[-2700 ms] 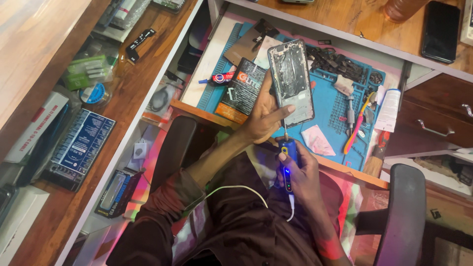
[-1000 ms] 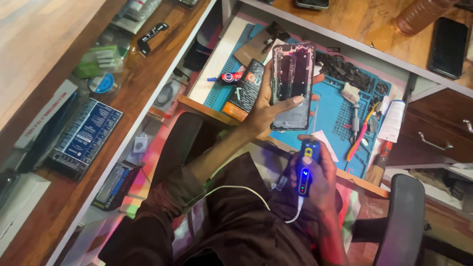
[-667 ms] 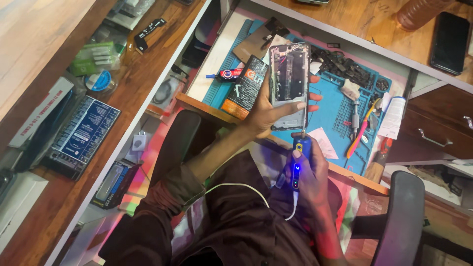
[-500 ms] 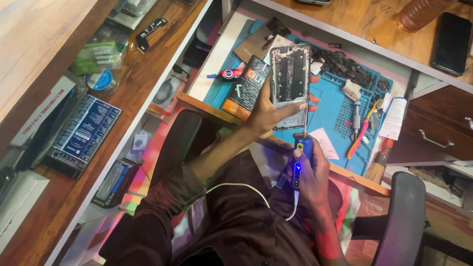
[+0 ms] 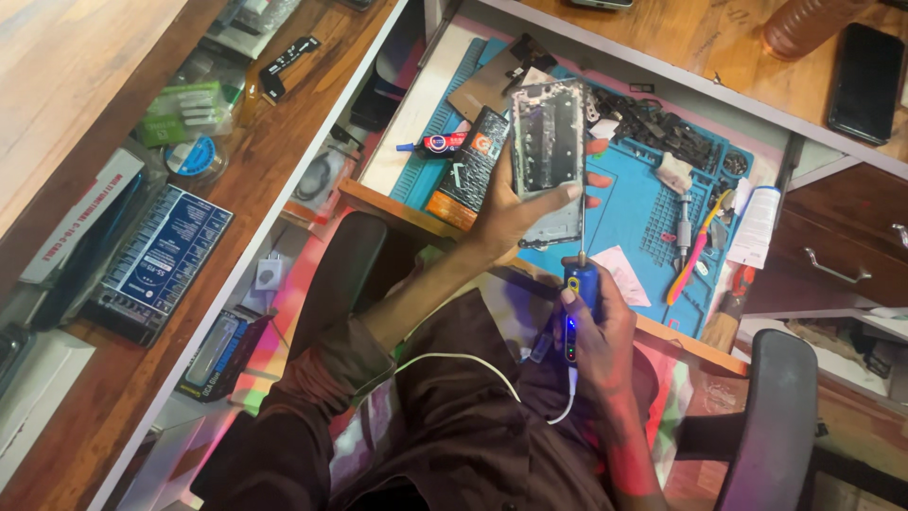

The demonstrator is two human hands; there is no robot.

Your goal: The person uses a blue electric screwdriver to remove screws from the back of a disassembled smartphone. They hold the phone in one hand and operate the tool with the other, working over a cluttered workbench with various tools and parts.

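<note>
My left hand [image 5: 515,210] holds an opened phone body [image 5: 547,140] upright above the blue work mat [image 5: 653,222], its bare metal inside facing me. In my right hand [image 5: 594,333] is a blue electric screwdriver [image 5: 577,301] with a lit blue light. Its thin bit points up and touches the lower right edge of the phone body. A white cable [image 5: 473,364] runs from the screwdriver across my lap.
On the mat lie a pile of small dark parts [image 5: 653,128], tweezers [image 5: 681,232], a pink-and-yellow tool [image 5: 698,248] and an orange-black pack [image 5: 468,170]. A black phone [image 5: 865,71] and a brown bottle [image 5: 804,24] rest on the desk. A side shelf holds a blue board [image 5: 161,251]. A chair arm [image 5: 780,416] stands at the right.
The phone body has been turned over and tilted in my left hand. My right hand brought the screwdriver up, so its bit now meets the phone's lower edge.
</note>
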